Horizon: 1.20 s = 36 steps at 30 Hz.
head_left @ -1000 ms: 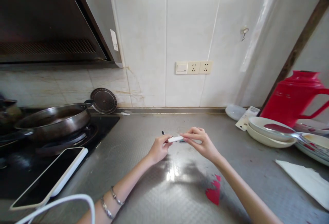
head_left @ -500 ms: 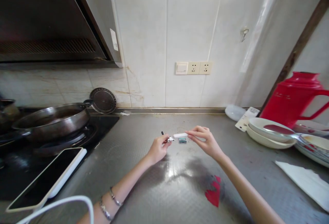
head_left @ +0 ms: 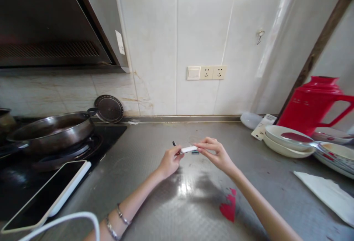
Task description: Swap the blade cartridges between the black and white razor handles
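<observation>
Over the metal counter (head_left: 155,211), my left hand (head_left: 170,162) is closed on a small black-and-silver object (head_left: 174,144); its black tip sticks out above the fingers and the rest is mostly hidden. My right hand (head_left: 215,155) pinches a slim white stick-shaped piece (head_left: 189,149) between thumb and fingers. The left end of this white piece meets the left fingertips, in front of the silver part. Just beneath the right fingertips, small teal-and-silver pieces (head_left: 195,152) lie on the counter, partly covered from view.
A phone (head_left: 47,196) with a white cable (head_left: 80,215) lies at left beside the stove, where a steel pan (head_left: 55,130) stands. Stacked bowls (head_left: 287,148), a red thermos jug (head_left: 312,104) and a white paper sheet (head_left: 326,196) are at right. A red patch (head_left: 229,207) marks the front counter.
My right hand has moved left and slightly down, bringing the white piece against the object in my left hand. My left hand stays nearly in place. The view has shifted slightly.
</observation>
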### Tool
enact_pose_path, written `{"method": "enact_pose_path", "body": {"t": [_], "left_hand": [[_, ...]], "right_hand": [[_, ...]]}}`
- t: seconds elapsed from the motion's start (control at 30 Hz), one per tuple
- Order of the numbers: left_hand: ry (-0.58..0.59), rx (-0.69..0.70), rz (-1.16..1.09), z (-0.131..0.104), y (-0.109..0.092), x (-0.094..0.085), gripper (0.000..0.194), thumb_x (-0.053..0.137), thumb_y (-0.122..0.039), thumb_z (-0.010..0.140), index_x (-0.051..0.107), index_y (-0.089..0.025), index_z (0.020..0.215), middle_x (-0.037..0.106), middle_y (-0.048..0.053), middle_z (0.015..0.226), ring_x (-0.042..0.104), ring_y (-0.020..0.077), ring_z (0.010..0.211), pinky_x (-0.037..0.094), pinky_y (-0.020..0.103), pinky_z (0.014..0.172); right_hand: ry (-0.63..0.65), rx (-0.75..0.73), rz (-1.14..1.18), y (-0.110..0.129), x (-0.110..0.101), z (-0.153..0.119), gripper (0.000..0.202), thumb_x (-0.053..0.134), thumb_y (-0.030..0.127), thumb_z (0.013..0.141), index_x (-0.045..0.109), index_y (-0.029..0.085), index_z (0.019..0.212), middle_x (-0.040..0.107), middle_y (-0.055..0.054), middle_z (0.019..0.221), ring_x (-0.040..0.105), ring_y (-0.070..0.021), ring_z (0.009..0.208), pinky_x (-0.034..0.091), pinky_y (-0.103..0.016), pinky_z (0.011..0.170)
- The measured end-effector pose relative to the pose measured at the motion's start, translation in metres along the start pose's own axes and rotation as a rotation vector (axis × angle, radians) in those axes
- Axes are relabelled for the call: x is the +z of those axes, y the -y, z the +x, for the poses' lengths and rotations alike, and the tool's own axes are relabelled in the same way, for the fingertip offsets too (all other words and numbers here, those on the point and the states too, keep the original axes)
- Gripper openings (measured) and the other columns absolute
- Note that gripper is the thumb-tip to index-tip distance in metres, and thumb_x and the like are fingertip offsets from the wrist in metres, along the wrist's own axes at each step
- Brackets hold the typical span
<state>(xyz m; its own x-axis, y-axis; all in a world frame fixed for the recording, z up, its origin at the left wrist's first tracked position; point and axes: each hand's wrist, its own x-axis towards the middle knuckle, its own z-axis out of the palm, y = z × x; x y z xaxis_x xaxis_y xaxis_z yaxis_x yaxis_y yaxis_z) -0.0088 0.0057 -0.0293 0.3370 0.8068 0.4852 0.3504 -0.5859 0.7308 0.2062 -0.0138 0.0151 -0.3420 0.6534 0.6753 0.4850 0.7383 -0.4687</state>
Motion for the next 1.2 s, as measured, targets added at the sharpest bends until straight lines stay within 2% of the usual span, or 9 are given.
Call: {"method": "enact_pose_path", "body": {"t": [0.2,0.43,0.6,0.73,0.93,1.1,1.2], "left_hand": [[-0.002,-0.001,0.023,0.0002,0.0016,-0.0007,0.007,0.051,-0.018,0.080,0.057,-0.016,0.079,0.055,0.000,0.070,0.052,0.0124,0.069,0.040,0.021,0.067],[0.001,0.024,0.028,0.0011,0.0044,-0.0014,0.009,0.050,-0.020,0.081,0.058,-0.016,0.078,0.058,0.001,0.073,0.053,0.0132,0.071,0.040,0.022,0.068],[0.003,-0.008,0.010,0.0006,0.0062,-0.0006,0.009,0.051,-0.019,0.080,0.059,-0.016,0.081,0.059,0.001,0.073,0.054,0.0136,0.071,0.041,0.022,0.068],[0.005,0.010,0.041,0.0006,0.0041,-0.0022,0.010,0.051,-0.020,0.080,0.060,-0.016,0.078,0.058,0.001,0.071,0.053,0.0130,0.068,0.040,0.022,0.066],[0.014,-0.001,0.003,0.0001,0.0024,-0.0022,0.011,0.051,-0.018,0.080,0.061,-0.016,0.082,0.061,0.002,0.077,0.054,0.0144,0.073,0.041,0.023,0.069],[0.006,0.000,0.022,0.0005,0.0027,-0.0027,0.011,0.051,-0.019,0.080,0.061,-0.016,0.080,0.060,0.002,0.074,0.053,0.0143,0.071,0.041,0.023,0.068],[0.024,0.012,0.044,0.0007,0.0018,-0.0033,0.011,0.051,-0.018,0.080,0.062,-0.016,0.082,0.062,0.002,0.077,0.055,0.0147,0.072,0.041,0.024,0.070]], "right_hand": [[-0.005,0.032,-0.003,-0.0073,0.0010,-0.0019,0.023,0.054,0.033,0.086,0.069,0.026,0.102,0.064,-0.003,0.081,0.058,-0.0159,0.076,0.038,-0.031,0.074],[0.003,0.016,-0.014,-0.0008,0.0078,-0.0019,0.025,0.053,0.035,0.087,0.068,0.027,0.105,0.064,-0.003,0.081,0.058,-0.0158,0.076,0.038,-0.031,0.075],[-0.036,0.035,-0.063,-0.0070,0.0034,-0.0026,0.024,0.053,0.035,0.086,0.068,0.027,0.103,0.063,-0.003,0.080,0.058,-0.0162,0.077,0.037,-0.031,0.074],[0.004,-0.016,-0.094,-0.0039,0.0043,-0.0023,0.025,0.053,0.034,0.087,0.066,0.029,0.107,0.063,-0.003,0.083,0.058,-0.0163,0.079,0.036,-0.033,0.078],[-0.046,0.012,-0.132,-0.0045,-0.0005,-0.0013,0.024,0.051,0.036,0.087,0.068,0.028,0.103,0.063,-0.003,0.081,0.058,-0.0169,0.077,0.037,-0.033,0.076],[0.003,-0.040,-0.147,-0.0019,0.0001,-0.0012,0.026,0.050,0.035,0.088,0.065,0.030,0.109,0.064,-0.004,0.082,0.058,-0.0168,0.078,0.036,-0.035,0.078],[-0.025,-0.016,-0.165,-0.0053,0.0006,-0.0018,0.025,0.050,0.035,0.088,0.067,0.029,0.105,0.063,-0.004,0.081,0.058,-0.0166,0.077,0.037,-0.035,0.078]]}}
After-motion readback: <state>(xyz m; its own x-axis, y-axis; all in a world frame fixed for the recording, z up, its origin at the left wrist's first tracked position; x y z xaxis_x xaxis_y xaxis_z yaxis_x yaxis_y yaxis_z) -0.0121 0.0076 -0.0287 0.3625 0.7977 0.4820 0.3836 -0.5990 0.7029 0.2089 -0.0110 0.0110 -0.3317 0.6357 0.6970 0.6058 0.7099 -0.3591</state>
